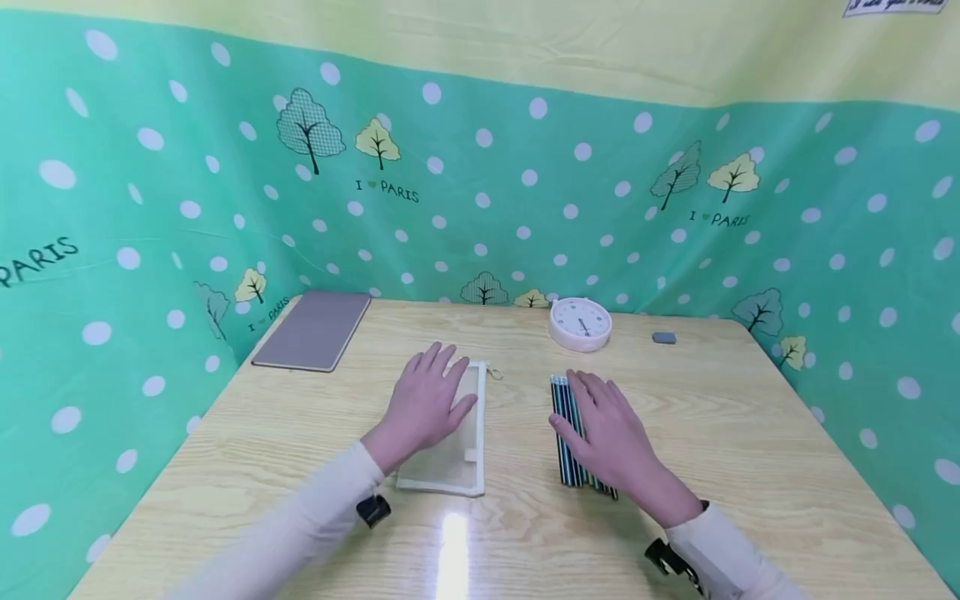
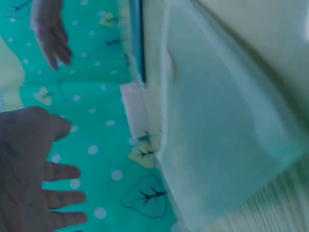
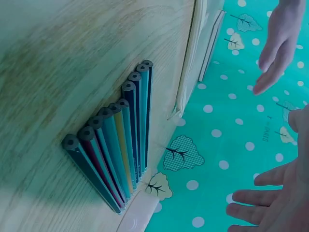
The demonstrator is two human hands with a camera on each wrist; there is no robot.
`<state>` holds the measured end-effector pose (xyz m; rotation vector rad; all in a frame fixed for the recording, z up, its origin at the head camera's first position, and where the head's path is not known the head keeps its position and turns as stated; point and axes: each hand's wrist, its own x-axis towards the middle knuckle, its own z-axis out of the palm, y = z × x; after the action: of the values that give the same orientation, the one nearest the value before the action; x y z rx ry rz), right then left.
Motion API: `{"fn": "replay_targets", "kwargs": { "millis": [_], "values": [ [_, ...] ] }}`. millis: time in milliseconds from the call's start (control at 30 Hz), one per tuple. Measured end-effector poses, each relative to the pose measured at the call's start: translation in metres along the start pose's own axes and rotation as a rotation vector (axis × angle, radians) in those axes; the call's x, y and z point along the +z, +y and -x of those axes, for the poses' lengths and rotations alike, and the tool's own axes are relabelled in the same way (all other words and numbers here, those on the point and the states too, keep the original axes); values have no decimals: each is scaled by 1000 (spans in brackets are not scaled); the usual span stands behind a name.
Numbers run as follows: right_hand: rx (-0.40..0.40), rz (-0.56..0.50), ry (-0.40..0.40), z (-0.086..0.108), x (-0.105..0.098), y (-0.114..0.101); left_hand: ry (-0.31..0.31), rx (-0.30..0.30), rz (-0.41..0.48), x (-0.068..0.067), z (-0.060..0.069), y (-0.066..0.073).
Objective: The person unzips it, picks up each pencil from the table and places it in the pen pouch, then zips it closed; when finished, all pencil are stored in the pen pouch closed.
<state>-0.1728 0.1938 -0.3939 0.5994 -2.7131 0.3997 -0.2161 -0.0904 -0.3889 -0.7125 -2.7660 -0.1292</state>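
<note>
Notebook (image 1: 313,330) at desk's (image 1: 750,417) back-left corner, clock (image 1: 581,323) by back edge, left hand (image 1: 426,398) above zip pouch (image 1: 446,467), right hand (image 1: 611,437) above pencils (image 1: 567,458), fingers loose

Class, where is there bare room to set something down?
Bare patches lie between the gray notebook and the pouch, between pouch and pencils (narrower), and right of the right hand, in front of the gray block. Crowded: the pouch under the left hand, the pencils under the right hand.

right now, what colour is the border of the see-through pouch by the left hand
White; the pouch border shows best in the head view.
</note>
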Motion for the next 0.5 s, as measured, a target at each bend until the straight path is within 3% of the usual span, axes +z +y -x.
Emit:
{"fn": "replay_targets", "kwargs": {
  "millis": [67,133,200,367,433,500],
  "values": [
    [-11,-8,22,-1,0,0,12,20,-36,8,-12,-8],
    [-17,-10,36,-1,1,1,-16,33,-62,16,-24,-14],
    [-16,-12,41,-1,1,1,-83,42,-74,27,-34,-18],
    [-11,-21,38,-1,3,2,-320,55,-75,50,-49,-21],
    [-10,-19,38,-1,3,2,-383,61,-73,55,-53,-21],
    [-12,-16,44,-1,3,3,-408,60,-55,58,-57,-21]
  ]
}}
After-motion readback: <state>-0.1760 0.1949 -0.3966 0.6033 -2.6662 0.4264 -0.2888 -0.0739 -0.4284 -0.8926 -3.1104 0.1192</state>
